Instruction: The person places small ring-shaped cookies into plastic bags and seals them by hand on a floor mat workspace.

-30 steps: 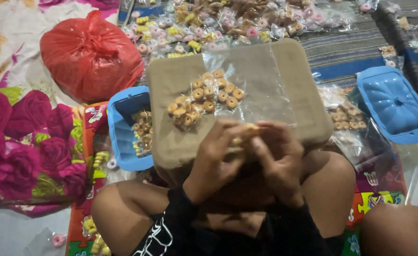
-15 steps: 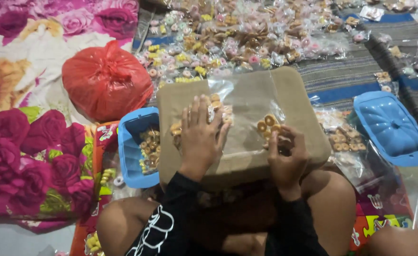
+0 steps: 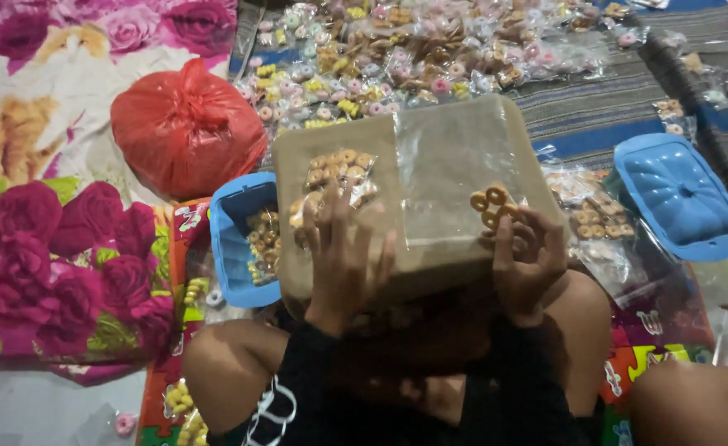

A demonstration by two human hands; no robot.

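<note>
While the left hand [image 3: 343, 252] lies flat and open on a filled biscuit bag [image 3: 337, 182] atop the tan cushion [image 3: 430, 177], the right hand [image 3: 525, 252] pinches ring biscuits [image 3: 492, 206] at the cushion's right edge, which look light, brittle, best held gently by their rims.

The person wears a black long-sleeved top; both sleeves run to the wrists and end in plain, snug cuffs. The left sleeve [image 3: 294, 388] carries a white printed pattern of curved, looping lines along the forearm, while the right sleeve [image 3: 517, 388] shows plain black. The left hand [image 3: 343, 260] and right hand [image 3: 529, 256] are bare, without gloves. Both knees are bare.
</note>
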